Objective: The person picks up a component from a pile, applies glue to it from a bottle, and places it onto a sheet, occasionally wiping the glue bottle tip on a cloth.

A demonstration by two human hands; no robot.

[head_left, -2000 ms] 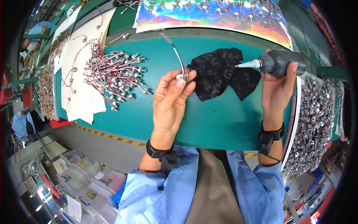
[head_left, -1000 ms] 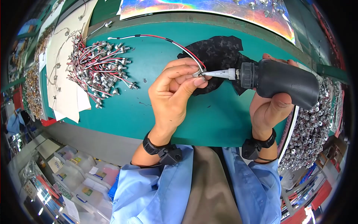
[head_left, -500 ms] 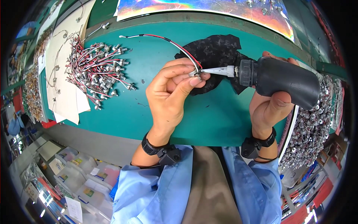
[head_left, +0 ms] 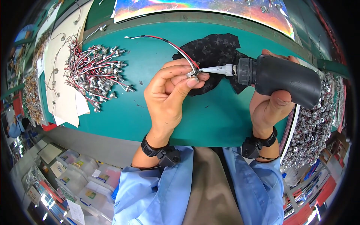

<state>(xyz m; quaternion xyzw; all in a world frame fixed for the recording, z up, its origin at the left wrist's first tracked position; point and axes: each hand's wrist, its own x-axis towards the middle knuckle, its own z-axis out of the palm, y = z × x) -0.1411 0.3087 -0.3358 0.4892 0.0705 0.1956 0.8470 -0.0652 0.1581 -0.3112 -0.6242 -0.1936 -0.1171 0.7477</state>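
Pinched between the thumb and fingers of my left hand is a small metal connector with red, white and black wires, which arc up and to the left. My right hand grips a black squeeze bottle lying almost level. Its pale tapered nozzle points left, the tip at the wire end of the connector. Whether anything flows from the tip is too small to tell. Behind both hands a crumpled black cloth lies on the green table mat.
A heap of similar wired connectors lies at the left of the mat, beside cream card sheets. A large pile of metal parts fills the right side. A shiny iridescent sheet lies along the far edge. Clear plastic boxes stand lower left.
The connector and my left hand have shifted slightly left. The bottle has moved slightly left with them, its nozzle tip still at the connector. Both grips look the same.
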